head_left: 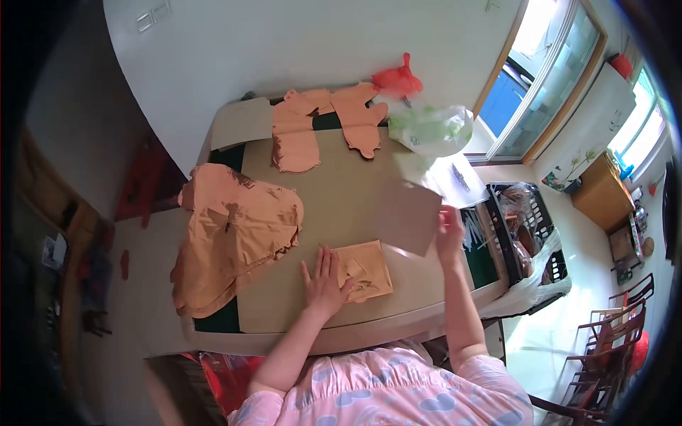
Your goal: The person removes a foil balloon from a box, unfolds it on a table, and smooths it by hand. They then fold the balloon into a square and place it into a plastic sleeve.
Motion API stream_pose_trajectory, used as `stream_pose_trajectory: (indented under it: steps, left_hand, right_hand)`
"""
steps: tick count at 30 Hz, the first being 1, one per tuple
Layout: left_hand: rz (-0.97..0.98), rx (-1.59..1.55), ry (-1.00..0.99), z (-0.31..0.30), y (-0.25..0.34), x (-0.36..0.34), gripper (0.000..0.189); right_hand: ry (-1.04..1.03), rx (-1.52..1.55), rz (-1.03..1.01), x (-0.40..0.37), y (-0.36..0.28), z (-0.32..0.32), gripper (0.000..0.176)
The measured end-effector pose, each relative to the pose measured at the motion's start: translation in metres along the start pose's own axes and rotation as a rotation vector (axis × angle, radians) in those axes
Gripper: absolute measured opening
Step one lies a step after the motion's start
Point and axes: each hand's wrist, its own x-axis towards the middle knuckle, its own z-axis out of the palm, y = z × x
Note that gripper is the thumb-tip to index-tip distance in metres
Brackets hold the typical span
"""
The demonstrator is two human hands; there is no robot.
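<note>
My left hand (325, 287) lies with its fingers spread at the left edge of a folded packet of copper-coloured foil (369, 266) near the table's front edge. My right hand (449, 231) grips the right edge of a flat grey-brown cardboard sheet (408, 216), slightly blurred and held over the table. To the left spreads a large, creased, flattened foil balloon (238, 227). Two more flat copper-coloured foil pieces, a left one (296, 145) and a right one (360, 128), lie along the far side.
Another cardboard sheet (245, 122) rests at the back left of the table (312, 202). A red plastic bag (398, 78) and a pale green-white bag (433, 131) are at the back. White paper with a pen (460, 177) lies right, beside a filled black crate (529, 220).
</note>
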Motion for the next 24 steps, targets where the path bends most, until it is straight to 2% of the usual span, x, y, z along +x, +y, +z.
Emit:
stream_pose_trajectory:
  steps: [1, 3, 4, 6, 9, 12, 15, 18, 19, 24]
  left_hand:
    - [0.011, -0.011, 0.029, 0.004, -0.002, -0.001, 0.083]
    - [0.026, -0.021, 0.066, 0.007, -0.003, -0.002, 0.083]
    - [0.027, -0.019, 0.075, 0.008, -0.003, -0.003, 0.083]
    - [0.026, -0.017, 0.079, 0.009, -0.004, -0.002, 0.082]
    - [0.019, -0.030, 0.066, 0.011, -0.005, 0.001, 0.081]
    - [0.015, -0.046, 0.054, 0.011, -0.005, 0.009, 0.081]
    - [0.023, -0.013, 0.053, 0.013, -0.003, 0.015, 0.081]
    - [0.009, -0.012, 0.094, 0.011, -0.002, 0.016, 0.078]
    - [-0.001, -0.061, 0.121, 0.012, -0.002, 0.015, 0.076]
    - [-0.071, -0.206, 0.239, 0.004, -0.023, 0.013, 0.062]
  right_hand:
    - [-0.059, 0.016, 0.051, -0.001, -0.002, 0.016, 0.013]
    - [-0.081, -0.013, -0.027, -0.009, 0.018, 0.052, 0.014]
    - [-0.191, 0.097, -0.029, -0.016, 0.017, 0.060, 0.015]
    - [-0.370, 0.026, 0.049, -0.034, 0.008, 0.064, 0.016]
    - [-0.435, 0.081, 0.040, -0.049, 0.002, 0.061, 0.015]
    - [-0.527, 0.081, 0.142, -0.048, -0.006, 0.055, 0.017]
    - [-0.329, -0.259, -0.143, -0.055, -0.012, 0.059, 0.026]
    - [-0.354, -0.130, -0.409, -0.070, -0.022, 0.068, 0.038]
    - [-0.485, -0.196, -0.498, -0.076, -0.033, 0.066, 0.045]
    - [-0.657, -0.339, -0.490, -0.074, -0.028, 0.074, 0.051]
